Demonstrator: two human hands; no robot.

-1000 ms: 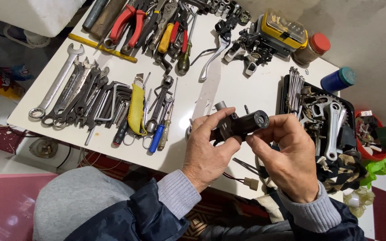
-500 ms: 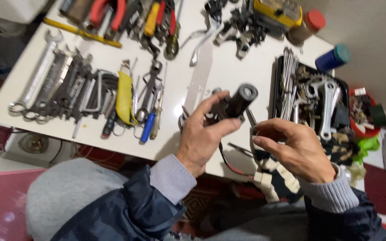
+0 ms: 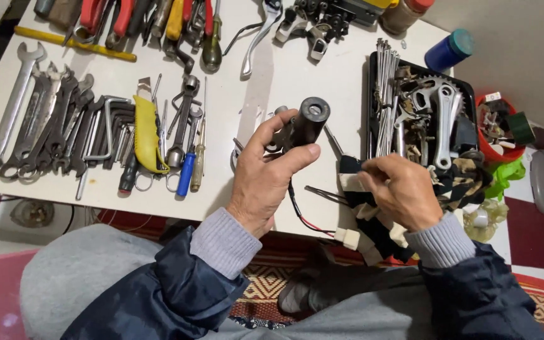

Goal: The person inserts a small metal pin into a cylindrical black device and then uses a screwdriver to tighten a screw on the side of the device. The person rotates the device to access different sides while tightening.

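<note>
- Left hand (image 3: 266,182) fingers (image 3: 297,153) clamped round black cylindrical part (image 3: 306,123), thumb on one side, other fingers behind; part held upright-tilted just above the white surface (image 3: 322,69), open end toward camera.
- Right hand (image 3: 404,192) fingers (image 3: 373,177) pinched together on a striped black-and-cream cloth (image 3: 373,220) at the near edge of the surface; whether anything small sits inside the pinch, cannot tell.
- Red and black wires (image 3: 300,217) with white connector (image 3: 351,237) hanging from the part past the surface edge — snag risk: could catch on the cloth or edge and tug the part out of the one-handed grip.
- One-hand hold only; likely slip if the grip loosens, part dropping onto the surface or off the near edge to the lap.
- Black tray (image 3: 373,94) of spokes and a crank just beside the right hand; cloth draped against it — pulling the cloth could drag loose bits out.
- Row of spanners (image 3: 26,113), yellow-handled tool (image 3: 146,135), and screwdrivers lying left, well apart from both hands; low risk there.
- Blue-lidded container (image 3: 449,50) and red tub (image 3: 495,135) at far right, apart from hands.
</note>
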